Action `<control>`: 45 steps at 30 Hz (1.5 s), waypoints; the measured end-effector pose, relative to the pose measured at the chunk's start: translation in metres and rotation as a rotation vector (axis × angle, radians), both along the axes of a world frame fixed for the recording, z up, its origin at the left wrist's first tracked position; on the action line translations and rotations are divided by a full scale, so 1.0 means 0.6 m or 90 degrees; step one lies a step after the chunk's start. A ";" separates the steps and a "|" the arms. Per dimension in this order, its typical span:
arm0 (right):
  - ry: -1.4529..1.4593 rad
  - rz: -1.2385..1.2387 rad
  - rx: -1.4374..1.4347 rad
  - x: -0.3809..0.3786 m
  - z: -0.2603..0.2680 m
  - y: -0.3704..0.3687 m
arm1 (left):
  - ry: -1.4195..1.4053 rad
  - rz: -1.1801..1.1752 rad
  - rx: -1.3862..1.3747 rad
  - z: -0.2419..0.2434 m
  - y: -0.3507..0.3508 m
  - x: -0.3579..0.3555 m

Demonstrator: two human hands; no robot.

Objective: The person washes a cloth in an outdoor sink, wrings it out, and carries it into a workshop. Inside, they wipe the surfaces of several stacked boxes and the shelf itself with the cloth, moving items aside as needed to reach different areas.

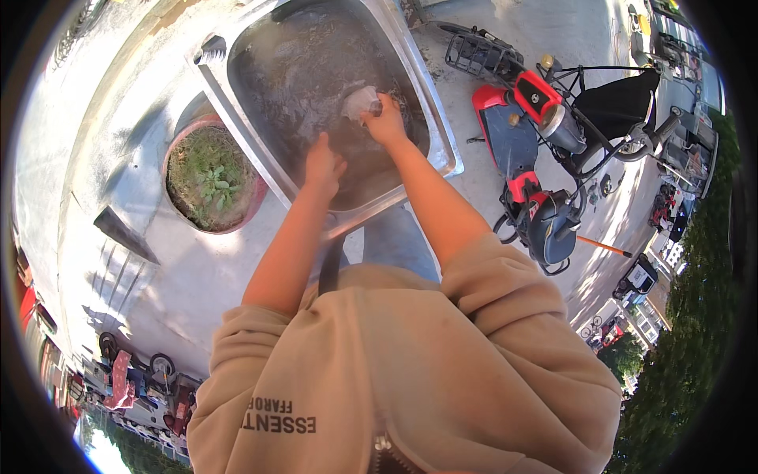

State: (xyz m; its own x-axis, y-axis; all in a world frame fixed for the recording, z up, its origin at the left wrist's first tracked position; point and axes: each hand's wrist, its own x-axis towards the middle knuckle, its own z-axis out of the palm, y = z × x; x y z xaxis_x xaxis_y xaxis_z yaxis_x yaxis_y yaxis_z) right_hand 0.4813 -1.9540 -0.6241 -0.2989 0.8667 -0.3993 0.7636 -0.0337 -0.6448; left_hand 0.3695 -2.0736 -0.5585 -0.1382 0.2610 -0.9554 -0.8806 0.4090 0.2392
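Note:
A metal sink [361,219] stands before me, its basin holding murky, rippled water [284,77]. At the basin's right side, my right hand [386,118] grips a pale, whitish piece [360,102] between thumb and fingers, at the water's surface; whether it is cloth or something else I cannot tell. My left hand [324,165] is over the near left part of the basin, its fingers apart and holding nothing that I can see. A gap of water lies between the two hands.
A round planter [258,198] with soil and a green plant stands left of the sink. To the right, a red and black electric scooter [512,142] is parked on the concrete ground. A dark wedge-shaped object [124,234] lies farther left.

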 end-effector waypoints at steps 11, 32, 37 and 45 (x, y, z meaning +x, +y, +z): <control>0.260 0.080 -0.273 0.014 0.145 -0.003 | -0.116 0.077 -0.004 0.077 0.052 -0.048; 0.606 -0.311 -0.210 -0.066 0.412 -0.001 | 0.065 0.094 0.208 0.206 0.115 0.045; 0.617 -0.242 -0.355 -0.058 0.422 0.017 | -0.002 0.029 0.239 0.214 0.084 0.020; 0.858 0.171 -0.678 -0.065 0.511 0.059 | -0.577 -0.025 0.631 0.297 0.043 0.011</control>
